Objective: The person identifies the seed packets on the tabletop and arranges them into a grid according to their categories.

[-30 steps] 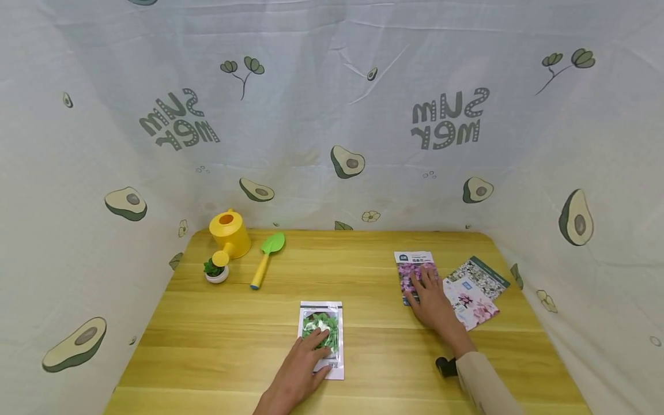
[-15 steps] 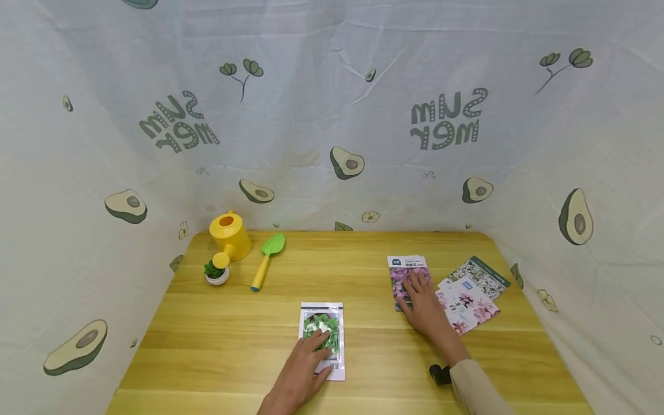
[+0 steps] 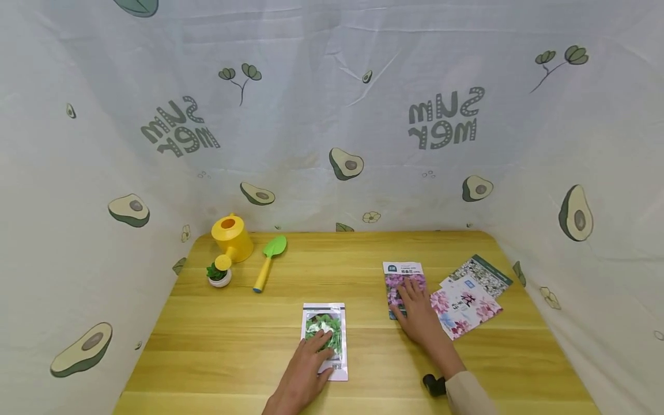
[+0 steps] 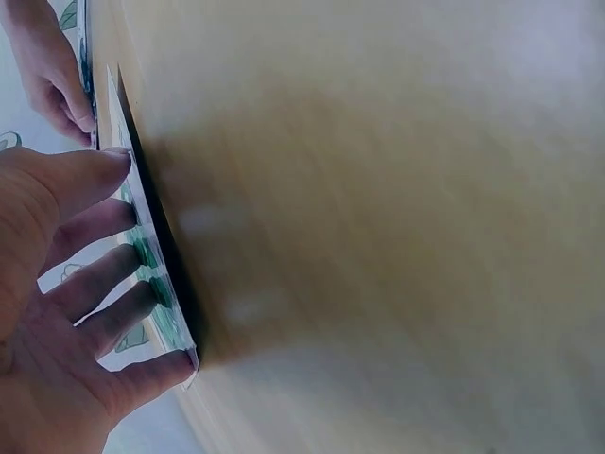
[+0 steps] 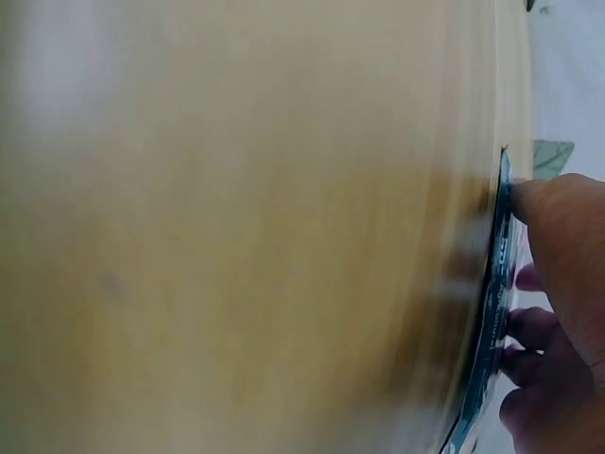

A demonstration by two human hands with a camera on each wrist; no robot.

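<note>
My left hand (image 3: 302,372) rests with spread fingers on a white packet with green leaves (image 3: 337,340), near the front middle of the table. In the left wrist view the left hand's (image 4: 66,303) fingertips touch that packet's face. On the right, my right hand (image 3: 421,317) lies with extended fingers on a packet with purple flowers (image 3: 392,280). From the right wrist view, the right hand's (image 5: 562,303) thumb and fingertips touch this packet (image 5: 490,312), which lies flat on the wood.
A pink-flower packet (image 3: 461,314) overlaps a white-flower packet (image 3: 479,275) at the right. At the back left stand a yellow watering can (image 3: 240,241) and a small potted plant (image 3: 219,276), with a green and yellow trowel (image 3: 268,265) beside them. A patterned cloth surrounds the table (image 3: 218,346).
The right hand and the purple-flower packet under it have slid left and toward the front, uncovering more of the pink-flower packet. The left hand has stayed on its packet.
</note>
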